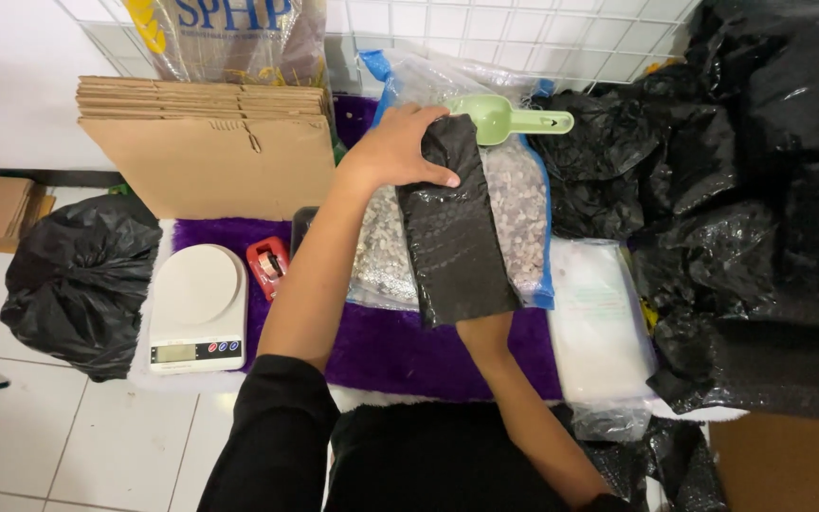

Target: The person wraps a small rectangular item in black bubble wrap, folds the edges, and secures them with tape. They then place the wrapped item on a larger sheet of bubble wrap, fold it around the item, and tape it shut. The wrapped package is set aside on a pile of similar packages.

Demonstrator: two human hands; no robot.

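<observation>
The left hand (398, 152) grips the top end of a black plastic pouch (451, 228), fingers curled over its upper edge and thumb laid across its front, so the pouch hangs lengthwise toward the person. The right hand is inside or behind the pouch's lower end; only the forearm shows below it, so whether that hand is wide or closed cannot be told. Directly beneath the left hand and the pouch lies a clear bag of pale gravel-like granules (519, 204) with blue edges, open at the far end. Just beyond the left hand's fingertips a light green scoop (504, 118) rests on that bag, its handle pointing right. Under everything is a purple fluffy mat (400, 351). To the left of the left forearm, close by, sits a small red tape dispenser (268, 265), and farther left a white kitchen scale (197, 308). Beyond that, a stack of flattened cardboard boxes (206, 142) leans near a white wire grid (523, 38). A stuffed black rubbish bag (78, 280) sits on the tiled floor at far left. To the right of the pouch lies a pack of clear plastic bags (599, 318), and beyond it a heap of black plastic bags (760, 209).
</observation>
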